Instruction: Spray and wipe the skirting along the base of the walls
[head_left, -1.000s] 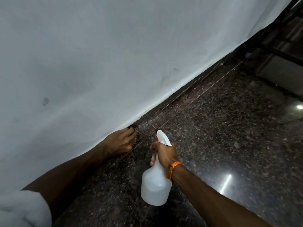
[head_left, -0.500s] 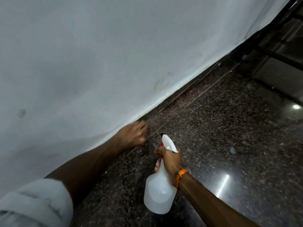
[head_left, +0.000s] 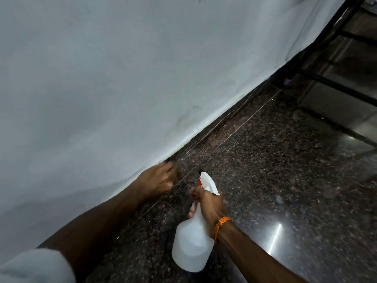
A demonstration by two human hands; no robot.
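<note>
The skirting (head_left: 216,128) is a narrow dark speckled stone strip under the white wall (head_left: 122,78), running from lower left to upper right. My left hand (head_left: 158,181) is clenched and pressed against it, with a bit of dark cloth (head_left: 171,159) showing past the fingers; most of the cloth is hidden. My right hand (head_left: 210,205), with an orange thread at the wrist, grips the neck of a white spray bottle (head_left: 191,246). The bottle's red-and-white nozzle points along the floor toward the skirting just beyond my left hand.
Glossy dark granite floor (head_left: 285,180) spreads to the right, with a light reflection on it. A black metal frame (head_left: 336,84) stands against the wall at the upper right. My pale sleeve (head_left: 34,266) fills the lower left corner.
My left hand has slid farther along the skirting toward the upper right and closed into a fist. My right hand with the bottle has followed the same way.
</note>
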